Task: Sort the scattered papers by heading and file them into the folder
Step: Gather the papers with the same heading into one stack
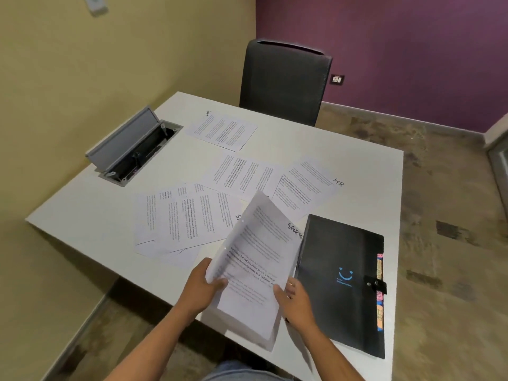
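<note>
Mostly the printed text on the sheets is too small and blurred to read; only the handwritten headings come through. Both hands grip a raised sheaf of white printed papers [253,259] headed "SPORTS" over the near edge of the white rectangular worktop [365,166]: the left hand [204,284] pinches its left edge, thumb on top, and the right hand [292,296] holds its right edge, fingers hidden behind the paper. The front sheet curls up and covers what lies beneath.

A closed black folder with a blue smiling-face logo [343,281] lies flat at the near right corner, coloured tabs poking from its right side; their lettering cannot be made out. Loose white sheets are scattered across the middle: one headed "HR" [308,185] toward the right edge, another "HR" sheet [222,132] near the far edge, and an overlapping pile [178,218] whose headings are covered. An open grey cable box [132,147] sits by the left edge. A black office chair [286,81] stands at the far edge, before yellow and purple walls and a mottled stone floor.
</note>
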Tool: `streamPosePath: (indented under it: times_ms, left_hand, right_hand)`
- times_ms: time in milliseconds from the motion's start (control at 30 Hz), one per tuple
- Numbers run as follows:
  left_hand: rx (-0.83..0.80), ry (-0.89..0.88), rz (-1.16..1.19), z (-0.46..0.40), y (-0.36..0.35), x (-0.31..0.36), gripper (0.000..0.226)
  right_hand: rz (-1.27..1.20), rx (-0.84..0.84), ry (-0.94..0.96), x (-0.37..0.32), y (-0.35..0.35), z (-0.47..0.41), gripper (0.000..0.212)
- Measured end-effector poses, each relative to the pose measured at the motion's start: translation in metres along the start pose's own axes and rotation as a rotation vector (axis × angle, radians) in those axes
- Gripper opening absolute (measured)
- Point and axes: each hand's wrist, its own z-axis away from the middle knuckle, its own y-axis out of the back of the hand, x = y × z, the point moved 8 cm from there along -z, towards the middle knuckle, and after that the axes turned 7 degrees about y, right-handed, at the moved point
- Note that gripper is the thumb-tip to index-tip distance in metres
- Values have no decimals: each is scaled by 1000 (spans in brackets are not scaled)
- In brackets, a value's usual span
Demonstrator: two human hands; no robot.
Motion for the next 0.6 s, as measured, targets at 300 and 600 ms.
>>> streamPosePath:
  times_ms: [300,600]
  left_hand:
    - [-101,110,177,21,-2,-32,37]
    - [35,170,194,-42,42,-52,14]
  right_hand:
    - [-270,-22,-27,-8,-9,-3,38]
    - [-183,137,-21,-7,-16,-30,34]
